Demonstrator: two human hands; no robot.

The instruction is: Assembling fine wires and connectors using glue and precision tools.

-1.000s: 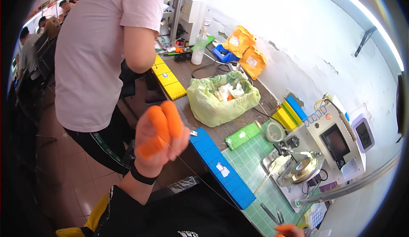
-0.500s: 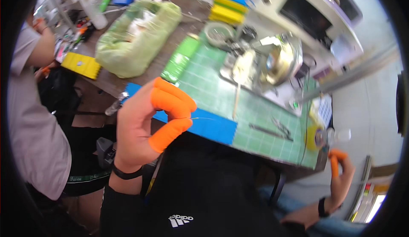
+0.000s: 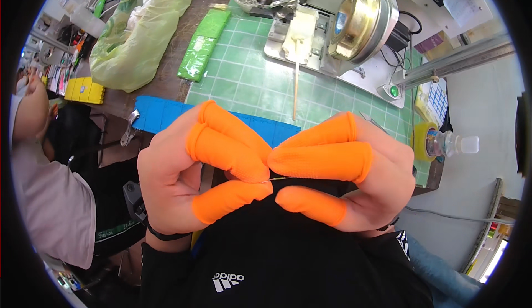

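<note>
Orange finger cots on both hands: left hand [image 3: 194,180] & right hand [image 3: 346,175] meet at frame centre, tips pinched on thin wire [image 3: 277,179], held taut betw. them for grip, above green mat [image 3: 249,86] on bench.

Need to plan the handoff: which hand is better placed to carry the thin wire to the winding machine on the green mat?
Probably the right hand: it pinches the thin wire too, and the winding machine lies up-right, nearer than to the left hand.
</note>
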